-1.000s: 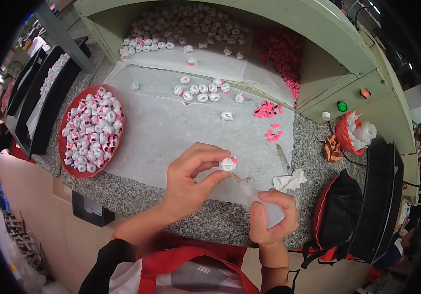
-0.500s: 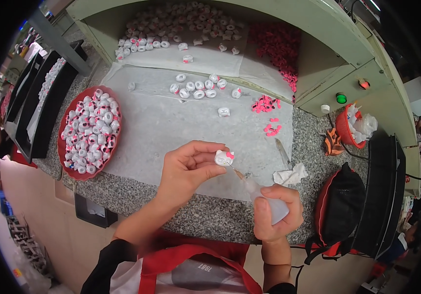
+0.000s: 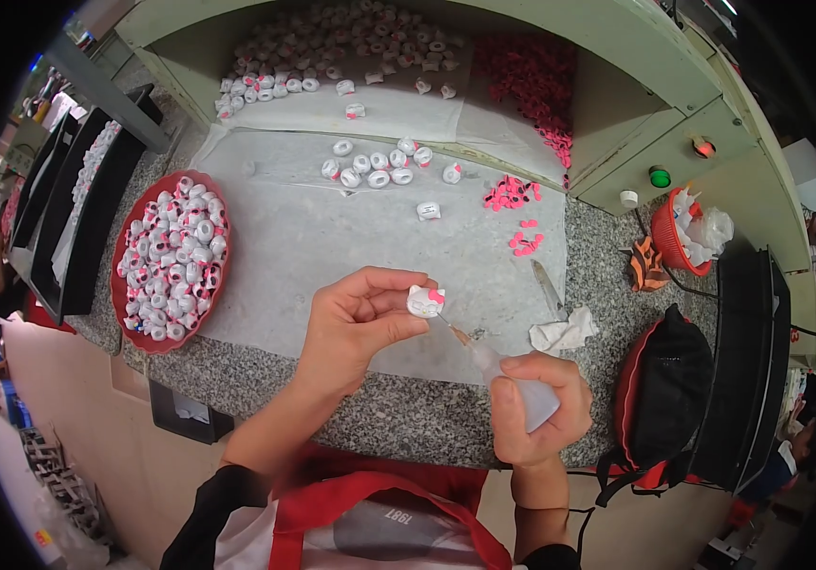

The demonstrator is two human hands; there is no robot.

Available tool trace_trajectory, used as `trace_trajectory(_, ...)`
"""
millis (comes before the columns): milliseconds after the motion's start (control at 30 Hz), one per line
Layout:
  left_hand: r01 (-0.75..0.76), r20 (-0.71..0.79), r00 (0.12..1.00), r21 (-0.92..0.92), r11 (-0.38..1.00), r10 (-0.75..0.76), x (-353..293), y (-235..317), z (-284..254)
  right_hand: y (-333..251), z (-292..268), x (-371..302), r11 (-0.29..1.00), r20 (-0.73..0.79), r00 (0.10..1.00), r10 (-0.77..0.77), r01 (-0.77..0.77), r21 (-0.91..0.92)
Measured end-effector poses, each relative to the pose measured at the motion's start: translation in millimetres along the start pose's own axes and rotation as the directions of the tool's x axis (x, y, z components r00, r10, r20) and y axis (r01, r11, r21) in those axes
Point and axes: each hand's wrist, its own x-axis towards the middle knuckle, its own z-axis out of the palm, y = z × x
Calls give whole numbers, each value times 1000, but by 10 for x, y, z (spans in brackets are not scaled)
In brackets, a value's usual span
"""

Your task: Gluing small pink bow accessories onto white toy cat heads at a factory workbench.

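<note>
Between the thumb and fingers of my left hand (image 3: 356, 318) is a small white cat-head figurine (image 3: 425, 302) with a pink bow, its face turned up. My right hand (image 3: 543, 404) grips a translucent squeeze bottle (image 3: 525, 391) with a thin needle tip (image 3: 455, 331). The needle's end is at the lower edge of the figurine's face; whether it touches is too small to tell. Beyond my hands, several white figurines (image 3: 379, 178) lie in a loose group on the white sheet (image 3: 284, 228), and one figurine (image 3: 428, 211) sits nearer. Small pink bows (image 3: 512, 193) lie to the right.
A red tray (image 3: 229, 233) heaped with figurines stands at left. Under the shelf are piles of figurines (image 3: 332, 43) and pink pieces (image 3: 527, 85). At right lie tweezers (image 3: 549, 288), a crumpled tissue (image 3: 563, 330), a red basket (image 3: 671, 242) and a black bag (image 3: 664, 404).
My left hand has shifted slightly left with the figurine, whose face now shows more fully. The bottle's needle stays at its lower edge. The whole view has moved a little.
</note>
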Motion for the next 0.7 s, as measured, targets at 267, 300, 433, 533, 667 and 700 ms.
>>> trace_trajectory(267,-16,-5,1000,10,1000,16,2,-24,-37,45,37,34,986,-10,986,166,-166,10)
trace_trajectory(300,-10,-23,1000,28,1000,11,20,-17,-45,128,2,107,860,-53,875,481,-459,221)
trace_trajectory(433,-51,15,999,2,999,51,-25,12,25,979,-93,185,697,-68,700,711,-688,204)
trace_trajectory(533,-18,48,999,21,1000,17,-41,16,21,1239,126,337,721,-64,802,595,-566,-400)
trace_trajectory(667,8,26,1000,12,1000,-8,-15,-36,-23,1261,216,402,478,-55,862,504,-332,-813)
trace_trajectory(700,13,20,1000,20,1000,-14,-2,-52,-27,1258,185,369,483,-50,862,505,-330,-811)
